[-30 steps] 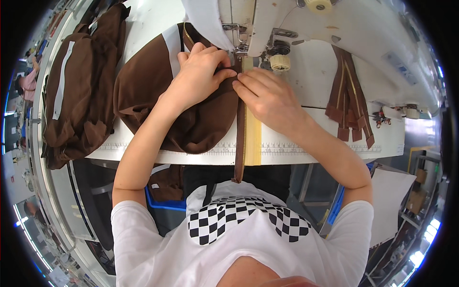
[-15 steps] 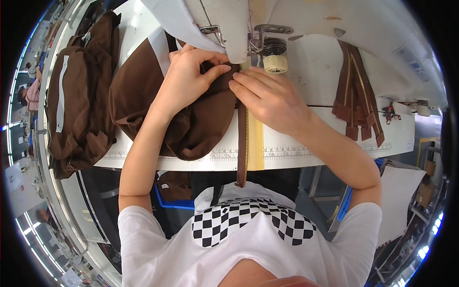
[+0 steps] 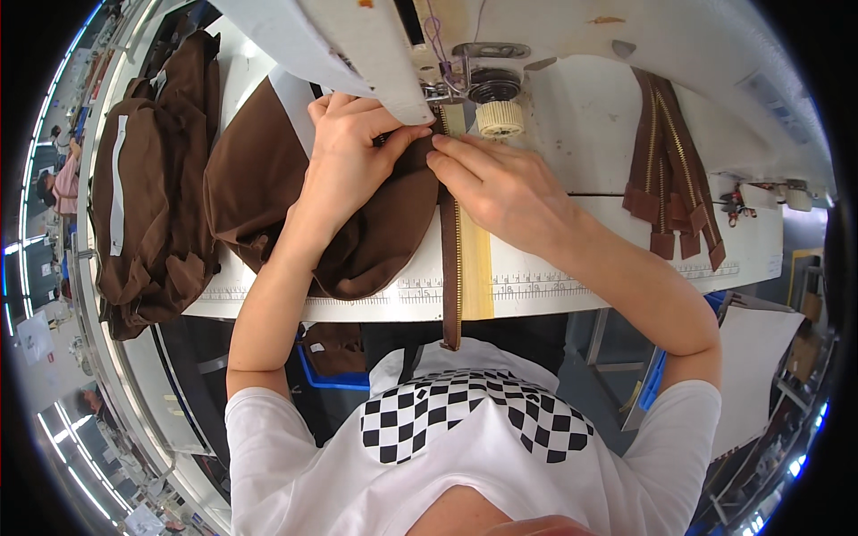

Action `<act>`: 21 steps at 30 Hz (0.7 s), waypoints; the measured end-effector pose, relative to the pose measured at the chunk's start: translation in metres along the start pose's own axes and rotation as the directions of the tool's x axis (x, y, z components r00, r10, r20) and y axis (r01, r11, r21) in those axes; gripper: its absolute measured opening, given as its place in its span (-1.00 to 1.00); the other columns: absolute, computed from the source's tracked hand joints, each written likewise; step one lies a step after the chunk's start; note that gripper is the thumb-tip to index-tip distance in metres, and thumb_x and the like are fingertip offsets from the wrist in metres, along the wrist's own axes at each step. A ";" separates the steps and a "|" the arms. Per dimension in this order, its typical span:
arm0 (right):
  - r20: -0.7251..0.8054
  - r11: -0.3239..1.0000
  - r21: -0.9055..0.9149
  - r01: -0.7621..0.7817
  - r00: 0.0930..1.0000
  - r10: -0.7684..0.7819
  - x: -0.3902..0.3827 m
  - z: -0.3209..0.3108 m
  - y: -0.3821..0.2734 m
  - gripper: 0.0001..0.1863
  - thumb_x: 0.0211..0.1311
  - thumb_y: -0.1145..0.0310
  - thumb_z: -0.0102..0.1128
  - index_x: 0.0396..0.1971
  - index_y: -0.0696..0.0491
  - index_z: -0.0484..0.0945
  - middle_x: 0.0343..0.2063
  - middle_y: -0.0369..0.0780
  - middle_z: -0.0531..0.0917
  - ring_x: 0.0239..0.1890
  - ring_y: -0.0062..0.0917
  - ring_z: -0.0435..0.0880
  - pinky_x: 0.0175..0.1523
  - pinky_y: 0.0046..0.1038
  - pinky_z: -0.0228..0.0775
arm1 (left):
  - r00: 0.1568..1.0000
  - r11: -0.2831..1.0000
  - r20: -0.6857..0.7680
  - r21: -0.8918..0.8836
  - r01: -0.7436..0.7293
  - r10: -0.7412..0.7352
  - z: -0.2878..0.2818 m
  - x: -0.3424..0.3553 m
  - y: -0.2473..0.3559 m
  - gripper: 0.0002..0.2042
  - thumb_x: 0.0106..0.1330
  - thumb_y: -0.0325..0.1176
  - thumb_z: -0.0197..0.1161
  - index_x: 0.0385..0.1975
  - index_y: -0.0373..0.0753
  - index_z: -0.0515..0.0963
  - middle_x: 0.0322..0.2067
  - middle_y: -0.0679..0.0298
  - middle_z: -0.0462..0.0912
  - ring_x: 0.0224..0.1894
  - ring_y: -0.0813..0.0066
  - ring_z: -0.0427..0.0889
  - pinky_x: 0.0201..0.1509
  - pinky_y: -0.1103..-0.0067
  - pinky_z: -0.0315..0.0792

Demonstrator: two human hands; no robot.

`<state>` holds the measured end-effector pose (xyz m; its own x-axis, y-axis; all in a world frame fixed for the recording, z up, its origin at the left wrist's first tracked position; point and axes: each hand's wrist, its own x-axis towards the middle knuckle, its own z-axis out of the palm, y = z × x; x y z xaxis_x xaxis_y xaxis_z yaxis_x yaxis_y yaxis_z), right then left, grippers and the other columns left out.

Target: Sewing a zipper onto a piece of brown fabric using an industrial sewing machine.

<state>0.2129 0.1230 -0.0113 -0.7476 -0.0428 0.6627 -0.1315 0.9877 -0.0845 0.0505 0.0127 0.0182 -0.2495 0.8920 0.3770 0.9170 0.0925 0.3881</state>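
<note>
While left hand [image 3: 353, 141] pinches brown fabric [image 3: 257, 179] left of the cream knob [image 3: 499, 118], likely steadying it, right hand [image 3: 502, 179] lies over zipper [image 3: 452, 272], also knob-left, likely guiding; can't tell right grip.

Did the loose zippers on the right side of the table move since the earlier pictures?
No, not visibly: the loose zippers lie in the same place by the right end of the ruler.

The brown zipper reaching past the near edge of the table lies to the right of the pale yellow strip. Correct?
No, the side is wrong: in the head view, the brown zipper reaching past the near edge of the table lies to the left of the pale yellow strip.
</note>
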 end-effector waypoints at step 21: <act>0.076 1.000 -0.005 -0.011 0.997 0.011 0.000 -0.003 -0.003 -0.81 -0.09 0.50 0.19 -0.38 0.18 0.55 -0.25 -0.13 0.64 -0.16 -0.41 0.68 -0.05 -0.47 0.56 | 0.993 0.995 -0.066 0.023 -0.097 0.098 0.008 -0.006 -0.004 -0.81 0.02 -0.46 0.38 -0.33 -0.12 0.71 -0.35 0.41 0.63 -0.21 0.40 0.47 -0.02 0.46 0.16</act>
<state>0.2151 0.1208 -0.0087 -0.7965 -0.0428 0.6031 -0.1197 0.9889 -0.0880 0.0510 0.0101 0.0078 -0.1781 0.8654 0.4684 0.9438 0.0156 0.3300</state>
